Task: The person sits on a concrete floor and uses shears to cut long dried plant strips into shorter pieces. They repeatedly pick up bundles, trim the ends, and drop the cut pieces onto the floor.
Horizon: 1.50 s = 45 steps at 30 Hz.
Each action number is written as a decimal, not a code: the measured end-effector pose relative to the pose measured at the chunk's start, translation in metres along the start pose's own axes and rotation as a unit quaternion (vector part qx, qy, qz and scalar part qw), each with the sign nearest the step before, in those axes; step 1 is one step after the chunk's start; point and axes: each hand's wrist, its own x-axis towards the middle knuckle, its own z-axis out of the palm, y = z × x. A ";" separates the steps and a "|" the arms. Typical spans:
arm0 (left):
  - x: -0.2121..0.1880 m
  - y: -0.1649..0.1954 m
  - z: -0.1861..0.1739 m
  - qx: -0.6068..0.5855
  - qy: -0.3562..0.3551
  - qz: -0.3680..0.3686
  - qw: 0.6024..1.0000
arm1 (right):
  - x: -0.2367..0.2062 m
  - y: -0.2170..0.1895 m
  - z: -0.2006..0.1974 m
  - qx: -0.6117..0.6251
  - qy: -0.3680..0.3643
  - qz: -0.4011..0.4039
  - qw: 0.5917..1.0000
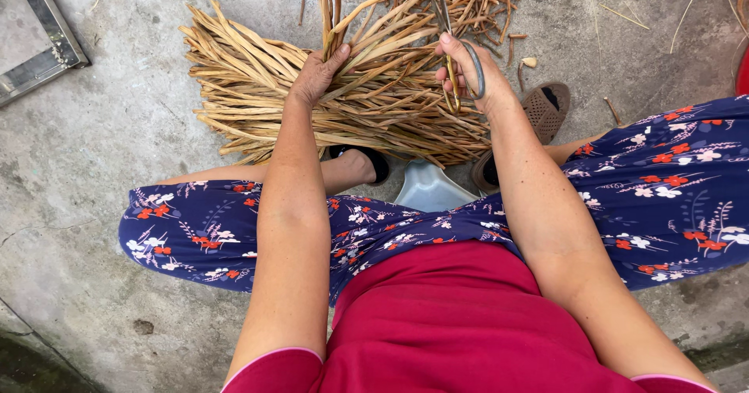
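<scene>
A large bundle of dry tan plant strips (257,88) lies on the concrete floor in front of my feet. My left hand (316,73) grips a handful of strips that stand up out of the bundle. To the right, my right hand (466,69) holds grey metal scissors (452,46), fingers through the handle loops, blades pointing up into the strips. Shorter brown cut pieces (484,3) are heaped beyond the bundle.
I sit low over a pale plastic stool (431,190), knees spread in blue floral trousers (195,233). Brown sandals (546,112) are on my feet. A metal-framed panel (39,49) lies at the top left. Loose stems are scattered at the top right.
</scene>
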 end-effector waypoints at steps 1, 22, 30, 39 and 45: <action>-0.001 0.000 0.001 0.000 -0.004 0.005 1.000 | 0.002 0.001 0.000 0.006 0.007 -0.001 1.000; 0.001 -0.001 -0.010 -0.065 0.032 -0.009 0.997 | 0.031 0.061 -0.011 0.141 0.127 0.058 0.980; -0.008 -0.003 -0.016 -0.102 0.032 -0.006 0.994 | 0.032 0.053 -0.003 0.093 0.032 0.077 0.992; -0.013 0.007 -0.013 -0.067 0.029 -0.005 0.997 | 0.046 0.060 -0.012 0.153 0.112 -0.069 0.979; -0.012 0.014 -0.009 -0.024 0.038 -0.042 0.998 | 0.043 0.060 -0.023 0.197 0.132 -0.105 0.966</action>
